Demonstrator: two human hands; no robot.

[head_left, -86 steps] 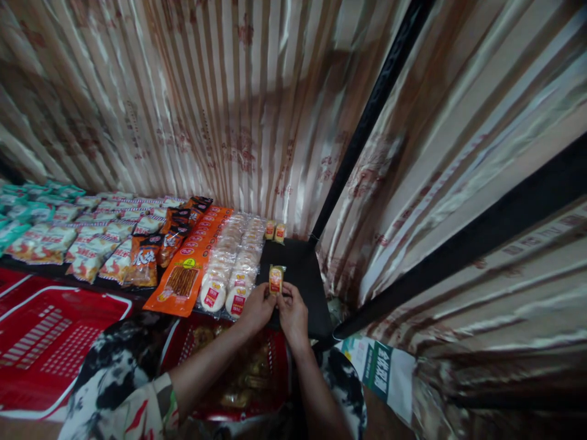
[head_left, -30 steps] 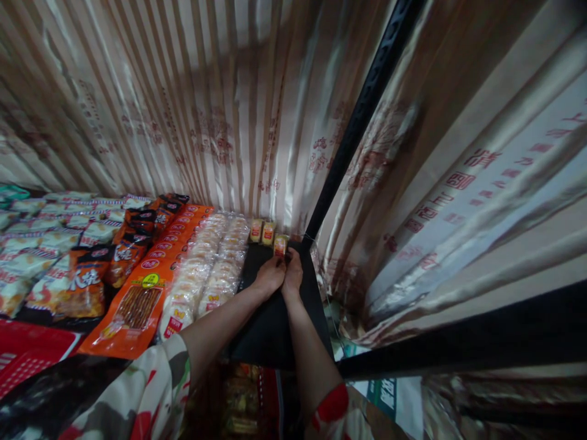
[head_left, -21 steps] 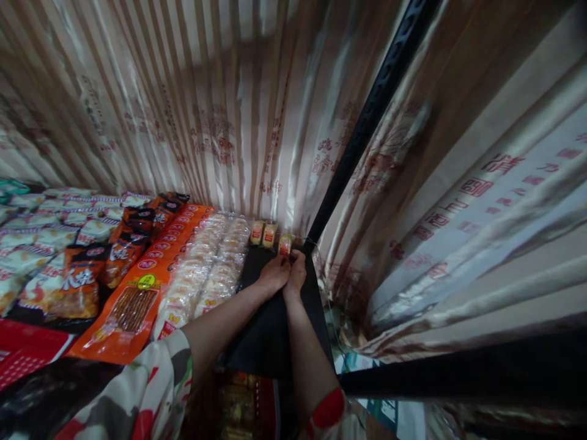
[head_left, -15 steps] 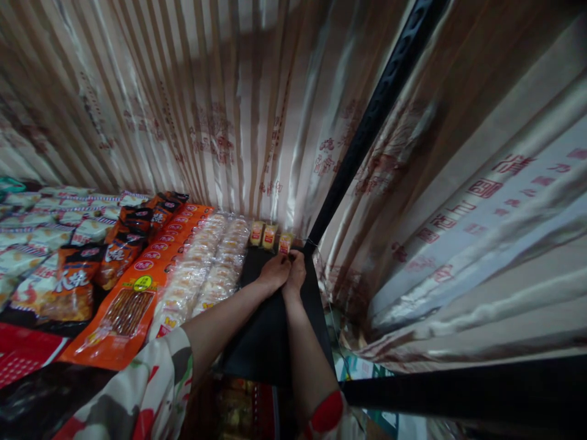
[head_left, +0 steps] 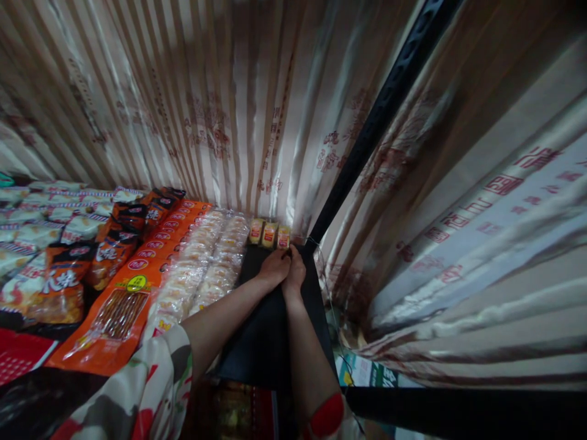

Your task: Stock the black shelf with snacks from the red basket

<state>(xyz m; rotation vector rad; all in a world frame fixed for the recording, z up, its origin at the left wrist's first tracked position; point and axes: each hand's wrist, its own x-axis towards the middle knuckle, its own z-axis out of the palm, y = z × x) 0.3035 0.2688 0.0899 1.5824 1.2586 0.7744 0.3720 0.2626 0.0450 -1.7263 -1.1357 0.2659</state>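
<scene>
Three small yellow packets with red labels stand side by side at the back of a black shelf [head_left: 254,330]: a left packet [head_left: 255,232], a middle packet [head_left: 269,234] and a right packet [head_left: 283,237]. My left hand [head_left: 275,267] and my right hand [head_left: 295,272] meet just in front of the right packet, at its lower edge. The fingers of both are bent and drawn together. What lies between them, if anything, is hidden, and whether the fingertips touch the packet I cannot tell.
Left of the packets lie rows of clear-wrapped pale snacks [head_left: 217,256], a long orange bag strip [head_left: 137,287], orange-black bags [head_left: 68,281] and white bags [head_left: 82,226]. A black metal post [head_left: 358,153] rises at the shelf's right corner. Printed curtains [head_left: 238,122] hang behind.
The right packet has shifted left, close beside the middle one and in line with it. My hands now sit slightly below it, still together. The view has turned slightly.
</scene>
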